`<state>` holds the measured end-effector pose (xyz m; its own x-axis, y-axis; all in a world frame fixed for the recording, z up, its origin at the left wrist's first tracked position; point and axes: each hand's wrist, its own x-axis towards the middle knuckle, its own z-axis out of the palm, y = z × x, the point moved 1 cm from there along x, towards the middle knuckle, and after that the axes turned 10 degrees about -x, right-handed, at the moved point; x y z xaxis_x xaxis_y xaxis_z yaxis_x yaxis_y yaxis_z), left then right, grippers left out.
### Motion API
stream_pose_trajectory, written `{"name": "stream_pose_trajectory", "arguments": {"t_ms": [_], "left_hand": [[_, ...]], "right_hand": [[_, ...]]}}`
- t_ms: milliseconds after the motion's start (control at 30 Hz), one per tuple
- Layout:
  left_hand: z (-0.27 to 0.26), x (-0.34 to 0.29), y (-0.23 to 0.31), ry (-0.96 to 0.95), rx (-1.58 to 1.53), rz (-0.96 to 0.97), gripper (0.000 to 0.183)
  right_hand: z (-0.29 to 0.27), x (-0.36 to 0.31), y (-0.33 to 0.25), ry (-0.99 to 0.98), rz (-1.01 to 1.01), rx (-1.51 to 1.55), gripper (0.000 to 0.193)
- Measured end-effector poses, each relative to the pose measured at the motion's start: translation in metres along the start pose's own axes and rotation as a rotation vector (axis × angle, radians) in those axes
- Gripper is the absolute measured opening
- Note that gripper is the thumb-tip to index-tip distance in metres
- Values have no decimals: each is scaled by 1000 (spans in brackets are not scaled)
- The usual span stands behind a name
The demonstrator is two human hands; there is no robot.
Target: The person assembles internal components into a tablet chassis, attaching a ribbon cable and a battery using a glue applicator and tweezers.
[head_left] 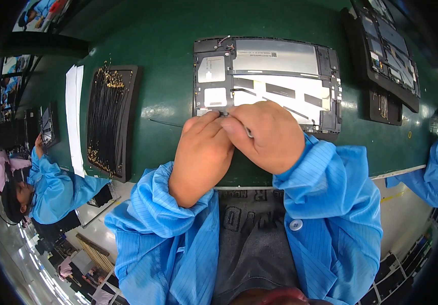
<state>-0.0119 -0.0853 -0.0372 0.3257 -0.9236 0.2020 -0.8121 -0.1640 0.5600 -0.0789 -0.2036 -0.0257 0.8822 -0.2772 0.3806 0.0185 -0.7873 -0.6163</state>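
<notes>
An opened tablet-like device (275, 56) lies in front of me, with silver panels, dark frame parts and black strips showing. My left hand (201, 157) is closed at its lower left edge, fingers pinched together. A thin black cable (165, 122) trails out leftward from those fingers; its other end is hidden. Touching the left fingertips, my right hand (267, 134) is closed too, around a small metal tool (249, 132) of which only a bit shows between the fingers. Both hands cover the device's lower left part, so the exact contact point cannot be seen.
A dark tray (133, 86) full of black cables with gold ends stands on the green table (163, 66) at left, beside white paper strips (74, 112). Stacked opened devices (389, 51) sit at right over a small dark tray (389, 113). A co-worker (56, 188) works at far left.
</notes>
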Motion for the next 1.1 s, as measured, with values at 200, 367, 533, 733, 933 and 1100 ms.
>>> {"name": "stream_pose_trajectory", "arguments": {"t_ms": [200,367,533,733,933,1100], "left_hand": [[4,-1,6,61,40,-6,16],[6,-2,9,85,24,-73,15],[-11,-30,15,187,-835,-1071,26],[0,-27,-17,578,-1587,-1270,24],[-27,-33,-1,318,-1378,-1123,19],[-10,-36,11,-152,-1448,-1352,28]], "right_hand": [[-2,-2,0,7,74,27,17],[6,-11,5,381,-131,-133,21],[-3,-14,25,193,633,616,36],[-3,-13,25,253,712,793,43],[-4,-13,26,231,756,814,47],[-9,-12,20,222,738,846,43]]}}
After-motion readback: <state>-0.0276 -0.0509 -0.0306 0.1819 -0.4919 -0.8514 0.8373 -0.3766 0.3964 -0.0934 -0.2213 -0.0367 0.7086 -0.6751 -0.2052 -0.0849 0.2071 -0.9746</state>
